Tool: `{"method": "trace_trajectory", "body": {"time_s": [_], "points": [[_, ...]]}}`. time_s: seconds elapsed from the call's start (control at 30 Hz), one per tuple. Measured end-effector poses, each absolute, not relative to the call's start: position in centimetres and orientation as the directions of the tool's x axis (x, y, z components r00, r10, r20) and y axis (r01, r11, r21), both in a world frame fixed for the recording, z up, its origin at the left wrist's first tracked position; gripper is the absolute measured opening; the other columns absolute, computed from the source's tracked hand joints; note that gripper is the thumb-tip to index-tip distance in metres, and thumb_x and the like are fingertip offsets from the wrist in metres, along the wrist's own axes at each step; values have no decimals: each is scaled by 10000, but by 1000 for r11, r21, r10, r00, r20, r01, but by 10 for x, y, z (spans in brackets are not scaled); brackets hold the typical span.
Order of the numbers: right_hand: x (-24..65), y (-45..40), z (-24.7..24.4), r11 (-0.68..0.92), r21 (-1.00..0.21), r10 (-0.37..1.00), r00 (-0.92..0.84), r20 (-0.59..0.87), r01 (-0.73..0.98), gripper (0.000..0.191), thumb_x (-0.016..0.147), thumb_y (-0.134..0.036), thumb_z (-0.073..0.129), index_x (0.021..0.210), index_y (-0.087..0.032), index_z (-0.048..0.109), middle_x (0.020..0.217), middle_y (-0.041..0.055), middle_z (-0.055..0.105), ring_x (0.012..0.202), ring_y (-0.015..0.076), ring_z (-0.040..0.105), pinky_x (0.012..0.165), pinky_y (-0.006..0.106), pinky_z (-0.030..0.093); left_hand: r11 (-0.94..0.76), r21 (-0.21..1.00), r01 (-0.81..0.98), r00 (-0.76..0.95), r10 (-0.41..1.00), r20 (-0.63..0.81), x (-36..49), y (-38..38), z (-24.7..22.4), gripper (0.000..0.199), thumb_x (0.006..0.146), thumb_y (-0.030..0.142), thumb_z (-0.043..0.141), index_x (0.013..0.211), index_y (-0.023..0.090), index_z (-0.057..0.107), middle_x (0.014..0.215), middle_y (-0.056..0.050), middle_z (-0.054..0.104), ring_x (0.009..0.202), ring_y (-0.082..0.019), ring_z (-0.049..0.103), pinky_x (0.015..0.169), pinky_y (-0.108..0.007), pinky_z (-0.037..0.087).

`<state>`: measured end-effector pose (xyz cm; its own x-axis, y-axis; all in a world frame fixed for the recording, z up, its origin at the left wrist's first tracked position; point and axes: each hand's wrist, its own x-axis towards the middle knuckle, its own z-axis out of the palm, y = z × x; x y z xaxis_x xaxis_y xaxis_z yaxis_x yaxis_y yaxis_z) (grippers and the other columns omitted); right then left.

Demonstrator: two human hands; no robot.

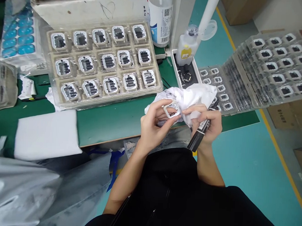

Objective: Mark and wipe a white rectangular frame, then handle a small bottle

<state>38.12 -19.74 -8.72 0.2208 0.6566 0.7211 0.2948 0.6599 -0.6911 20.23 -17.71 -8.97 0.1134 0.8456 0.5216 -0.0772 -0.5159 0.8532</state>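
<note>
Between the thumb and fingers of my left hand (154,125) is a small rounded-square part with a white frame (171,109), held over the table's front edge. My right hand (209,124) is closed around a thick black marker pen (200,135), which slants down toward my body. That hand's index finger reaches toward the white-framed part. A crumpled white cloth (189,96) lies behind and under both hands, and my right fingers press against it. Just what the fingertips touch on the part is too small to tell.
A plastic tray (104,98) of similar parts sits on the green table (102,124). Stacked trays (258,95) stand at the right. Behind the cloth are a small dispenser bottle (186,49) and a large labelled bottle (159,22). A white foam sheet (48,134) and another person's sleeve (17,190) are at left.
</note>
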Motion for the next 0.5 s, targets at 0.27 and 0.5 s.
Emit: {"method": "trace_trajectory", "body": {"time_s": [0.27,0.5], "points": [[377,-197,-95,668,-688,632,270,726,286,263,1108,-163,797,1028,-326,606,1063,-31,918,725,186,814,547,318,611,-486,873,-21,145,863,484,200,-179,-90,491,1126,409,914,1527,256,677,1209,-57,892,1080,-226,951,900,-275,801],[374,-195,-87,671,-695,640,271,719,259,236,1154,-212,745,1287,-396,683,1069,-46,908,673,185,775,571,345,614,-492,868,-57,146,856,495,199,-178,-89,523,1095,278,948,1542,270,678,1195,-33,918,1050,-202,955,902,-237,787]]}}
